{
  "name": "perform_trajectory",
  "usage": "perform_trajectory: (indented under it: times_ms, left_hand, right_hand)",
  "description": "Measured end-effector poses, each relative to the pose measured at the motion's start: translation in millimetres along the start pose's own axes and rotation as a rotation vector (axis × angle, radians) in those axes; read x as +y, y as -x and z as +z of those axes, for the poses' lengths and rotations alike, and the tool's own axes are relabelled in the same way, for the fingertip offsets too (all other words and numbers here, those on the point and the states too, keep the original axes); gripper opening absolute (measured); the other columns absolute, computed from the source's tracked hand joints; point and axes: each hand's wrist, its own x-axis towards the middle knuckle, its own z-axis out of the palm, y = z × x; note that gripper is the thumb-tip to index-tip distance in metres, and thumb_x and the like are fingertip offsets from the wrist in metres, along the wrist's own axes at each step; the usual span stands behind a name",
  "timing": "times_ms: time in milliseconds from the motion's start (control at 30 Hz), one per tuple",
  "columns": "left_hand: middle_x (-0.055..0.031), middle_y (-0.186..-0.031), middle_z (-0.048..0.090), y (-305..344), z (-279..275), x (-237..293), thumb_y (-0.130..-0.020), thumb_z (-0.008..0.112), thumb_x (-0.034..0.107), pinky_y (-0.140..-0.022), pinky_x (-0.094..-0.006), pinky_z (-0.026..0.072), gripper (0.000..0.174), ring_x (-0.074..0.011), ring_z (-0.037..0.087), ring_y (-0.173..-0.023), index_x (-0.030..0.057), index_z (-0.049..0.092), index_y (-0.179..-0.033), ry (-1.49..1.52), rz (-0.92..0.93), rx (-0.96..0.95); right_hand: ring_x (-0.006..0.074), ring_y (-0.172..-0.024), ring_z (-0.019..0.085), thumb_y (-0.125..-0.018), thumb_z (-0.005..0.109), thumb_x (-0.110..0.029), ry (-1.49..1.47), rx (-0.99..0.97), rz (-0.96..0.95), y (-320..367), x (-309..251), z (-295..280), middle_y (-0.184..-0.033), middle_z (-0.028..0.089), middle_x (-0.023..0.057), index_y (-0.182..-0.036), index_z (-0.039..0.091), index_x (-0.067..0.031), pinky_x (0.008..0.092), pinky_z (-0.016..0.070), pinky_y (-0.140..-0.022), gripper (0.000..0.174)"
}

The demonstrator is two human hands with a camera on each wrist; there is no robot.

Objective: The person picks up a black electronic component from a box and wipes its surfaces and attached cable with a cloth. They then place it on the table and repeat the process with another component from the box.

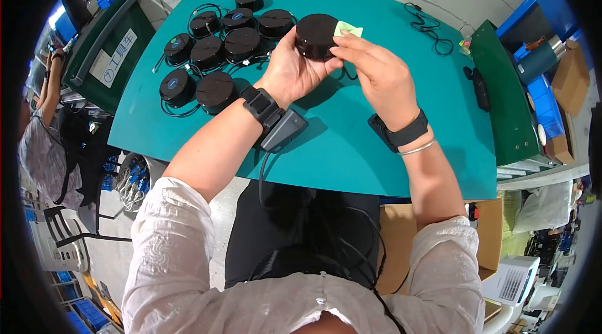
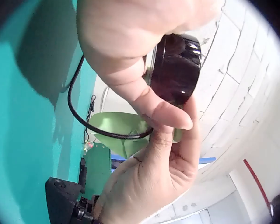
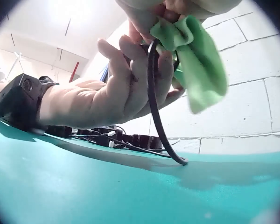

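My left hand holds a glossy black puck-shaped device up over the table, its fingers and thumb curled round the side. From the device a black cable loops down, touching or close over the table in the right wrist view. My right hand pinches a light green cloth at the device's right edge. In the right wrist view a loose end of the green cloth hangs beside the cable. The left wrist view shows the device's shiny side, partly hidden by the left thumb.
Several more black pucks with coiled cables stand on the left of the green table. A loose black cable lies at the back right, a black pouch-like item at the right edge. A green bin stands left.
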Motion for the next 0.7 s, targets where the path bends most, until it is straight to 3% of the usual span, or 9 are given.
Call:
perform_trajectory:
  times_ms: [33,167,200,267,333,400,533,600,700]
  left_hand:
    - [-0.0222,-0.117,0.057,-1,0,-1,-0.102,0.024,0.043,-0.092,-0.0431,0.0524,0.055,-0.0339,0.060,-0.105,-0.0027,0.047,-0.125,0.025,0.073,0.040]
    - [-0.0169,-0.121,0.055,6,9,1,-0.103,0.030,0.042,-0.101,-0.0385,0.0451,0.050,-0.0304,0.057,-0.111,0.0006,0.048,-0.125,-0.207,-0.072,0.025]
    - [-0.0169,-0.121,0.055,2,0,1,-0.103,0.030,0.042,-0.101,-0.0385,0.0451,0.050,-0.0304,0.057,-0.111,0.0006,0.048,-0.125,-0.207,-0.074,0.022]
    - [-0.0146,-0.124,0.054,-7,-25,-1,-0.103,0.034,0.037,-0.101,-0.0390,0.0448,0.044,-0.0288,0.056,-0.112,0.0021,0.048,-0.126,0.058,-0.194,-0.261]
    - [-0.0132,-0.125,0.054,2,-3,-2,-0.102,0.039,0.033,-0.100,-0.0388,0.0446,0.039,-0.0261,0.055,-0.114,0.0040,0.048,-0.127,0.005,-0.143,-0.225]
    - [-0.0125,-0.127,0.052,7,12,-3,-0.102,0.040,0.032,-0.101,-0.0402,0.0443,0.038,-0.0250,0.053,-0.116,0.0059,0.046,-0.129,-0.288,-0.021,0.033]
    - [-0.0074,-0.124,0.054,1,2,-3,-0.099,0.049,0.025,-0.100,-0.0412,0.0446,0.032,-0.0208,0.052,-0.116,0.0096,0.049,-0.127,-0.445,-0.025,-0.077]
    - [-0.0031,-0.124,0.053,-1,-6,1,-0.091,0.063,0.026,-0.100,-0.0425,0.0423,0.044,-0.0166,0.051,-0.118,0.0120,0.048,-0.131,-0.674,-0.099,-0.107]
    - [-0.0034,-0.126,0.054,4,5,-1,-0.087,0.068,0.027,-0.101,-0.0408,0.0414,0.054,-0.0176,0.052,-0.117,0.0107,0.046,-0.134,-0.642,-0.143,-0.156]
  right_hand:
    - [0.0214,-0.110,0.062,-0.075,0.062,0.005,-0.002,0.004,0.003,1,-3,0,-0.119,0.064,0.0028,-0.106,0.068,-0.0081,0.0323,0.0537,-0.087,0.034]
    - [0.0229,-0.107,0.063,-0.077,0.058,0.006,-0.078,-0.117,-0.102,-3,-16,5,-0.121,0.063,0.0044,-0.114,0.066,-0.0099,0.0315,0.0539,-0.086,0.041]
    - [0.0243,-0.106,0.063,-0.077,0.056,0.008,-0.094,-0.144,-0.117,-4,-18,5,-0.122,0.063,0.0062,-0.118,0.065,-0.0101,0.0309,0.0538,-0.085,0.046]
    - [0.0247,-0.105,0.063,-0.077,0.055,0.008,-0.075,-0.153,-0.098,-3,-14,5,-0.124,0.062,0.0052,-0.121,0.063,-0.0116,0.0315,0.0532,-0.086,0.049]
    - [0.0253,-0.105,0.063,-0.076,0.054,0.010,-0.102,-0.115,-0.074,-4,-9,4,-0.125,0.061,0.0054,-0.122,0.063,-0.0122,0.0323,0.0527,-0.088,0.052]
    - [0.0249,-0.106,0.062,-0.078,0.054,0.006,-0.068,-0.099,-0.070,-3,-6,3,-0.124,0.062,0.0058,-0.120,0.063,-0.0112,0.0317,0.0530,-0.087,0.046]
    - [0.0255,-0.103,0.063,-0.079,0.054,0.002,0.030,0.057,-0.029,-4,1,2,-0.120,0.064,0.0069,-0.113,0.066,-0.0088,0.0331,0.0527,-0.087,0.038]
    - [0.0259,-0.103,0.063,-0.079,0.053,0.003,0.051,0.076,0.058,0,16,0,-0.118,0.064,0.0072,-0.111,0.067,-0.0086,0.0341,0.0519,-0.087,0.037]
    - [0.0270,-0.104,0.061,-0.079,0.053,0.001,0.197,0.018,0.251,12,49,-15,-0.118,0.064,0.0082,-0.107,0.068,-0.0077,0.0358,0.0496,-0.091,0.033]
